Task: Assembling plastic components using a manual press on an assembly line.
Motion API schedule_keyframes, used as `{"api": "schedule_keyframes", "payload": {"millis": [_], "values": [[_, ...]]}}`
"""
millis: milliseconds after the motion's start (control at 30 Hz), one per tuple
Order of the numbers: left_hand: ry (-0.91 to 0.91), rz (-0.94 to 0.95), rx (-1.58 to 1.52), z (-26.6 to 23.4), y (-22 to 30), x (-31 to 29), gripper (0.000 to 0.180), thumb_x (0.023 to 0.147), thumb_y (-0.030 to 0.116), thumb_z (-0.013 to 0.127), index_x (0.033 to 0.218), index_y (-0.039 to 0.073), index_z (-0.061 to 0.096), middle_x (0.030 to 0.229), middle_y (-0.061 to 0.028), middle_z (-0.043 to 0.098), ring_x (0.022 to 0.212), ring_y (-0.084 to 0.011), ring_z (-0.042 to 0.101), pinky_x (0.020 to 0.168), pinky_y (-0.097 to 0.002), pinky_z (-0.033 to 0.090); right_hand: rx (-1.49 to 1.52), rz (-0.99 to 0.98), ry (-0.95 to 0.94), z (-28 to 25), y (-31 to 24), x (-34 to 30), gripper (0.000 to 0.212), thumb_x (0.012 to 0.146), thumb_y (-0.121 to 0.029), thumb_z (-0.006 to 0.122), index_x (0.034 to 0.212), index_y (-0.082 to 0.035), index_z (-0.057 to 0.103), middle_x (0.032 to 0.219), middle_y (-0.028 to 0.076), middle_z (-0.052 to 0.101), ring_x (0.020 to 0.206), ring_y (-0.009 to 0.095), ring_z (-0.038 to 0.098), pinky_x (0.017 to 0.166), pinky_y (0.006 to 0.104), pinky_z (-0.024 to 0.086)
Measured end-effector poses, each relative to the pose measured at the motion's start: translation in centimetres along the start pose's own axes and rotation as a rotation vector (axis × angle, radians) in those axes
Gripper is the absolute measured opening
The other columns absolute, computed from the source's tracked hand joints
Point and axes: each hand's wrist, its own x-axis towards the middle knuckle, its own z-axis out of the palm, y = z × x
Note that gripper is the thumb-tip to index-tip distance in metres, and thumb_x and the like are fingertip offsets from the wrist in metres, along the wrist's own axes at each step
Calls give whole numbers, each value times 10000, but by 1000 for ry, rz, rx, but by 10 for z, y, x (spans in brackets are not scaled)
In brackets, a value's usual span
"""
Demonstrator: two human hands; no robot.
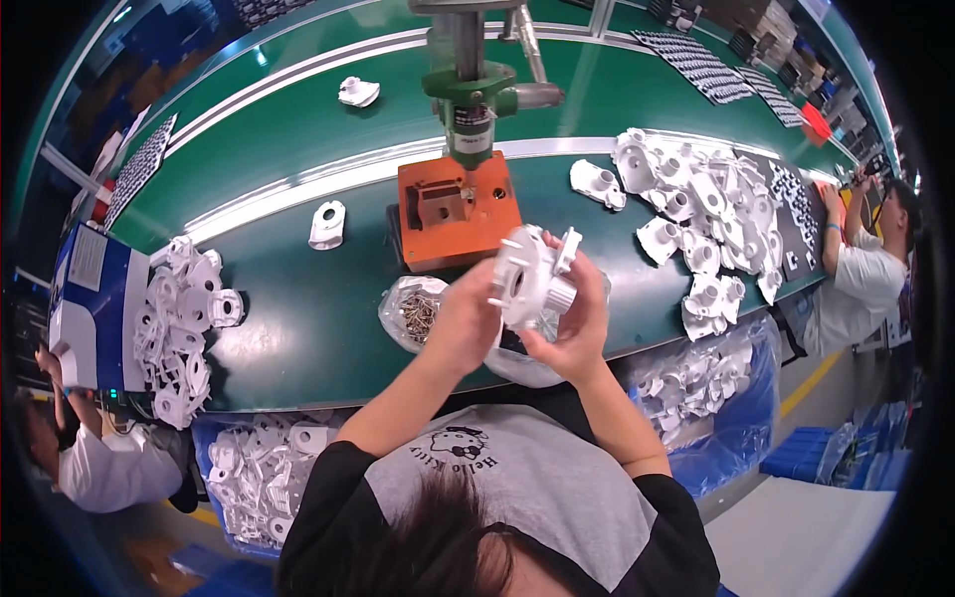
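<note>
Between my two hands, above the front of the green bench, I hold a white moulded plastic housing point(527, 279) with a round opening and short posts. My left hand point(466, 316) grips its left side. My right hand point(579, 323) holds the right side, thumb below it and fingers partly hidden behind. Just beyond stands a green press point(471, 99) over an orange fixture block point(458, 214). Below my hands lies a clear bag of small metal screws point(420, 313). Another bag point(527, 370) is partly covered by my hands.
White plastic parts are heaped on the bench at left point(179, 328) and right point(711, 204). A single white part point(327, 225) lies left of the press, another point(359, 93) on the green belt point(288, 109). Blue-lined bins point(731, 438) stand below the edge. Co-workers sit at both sides.
</note>
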Motion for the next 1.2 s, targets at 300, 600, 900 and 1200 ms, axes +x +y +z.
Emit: {"api": "schedule_keyframes", "payload": {"millis": [300,600,900,1200], "values": [[-51,200,313,-9,-25,-11,482,897,72,564,1343,101,384,1243,-54,508,1137,-147,504,938,-278,425,-346,-146,-217,-13,-9,9,740,637,-136,743,1310,-32,453,1346,193,466,1265,394,441,1060,530,306],[213,59,272,-16,-21,-16,295,884,14,528,1173,46,480,1080,-43,576,995,-117,566,841,-265,481,-194,279,-369,-16,-17,12,747,672,-194,744,1338,-18,454,1266,186,515,1148,312,525,948,358,432],[226,254,655,-22,-32,-8,158,851,18,563,974,44,468,921,-31,582,866,-92,545,768,-254,463,-202,470,-238,-2,-24,-4,693,743,-184,720,1359,-35,439,1180,139,528,1040,224,543,858,320,460],[194,332,775,-20,-32,-7,132,837,28,562,955,25,501,889,-42,619,829,-91,562,731,-262,472,-181,457,-266,2,-22,-11,703,765,-198,694,1377,-32,391,1156,143,513,1008,261,543,886,329,433]]}}
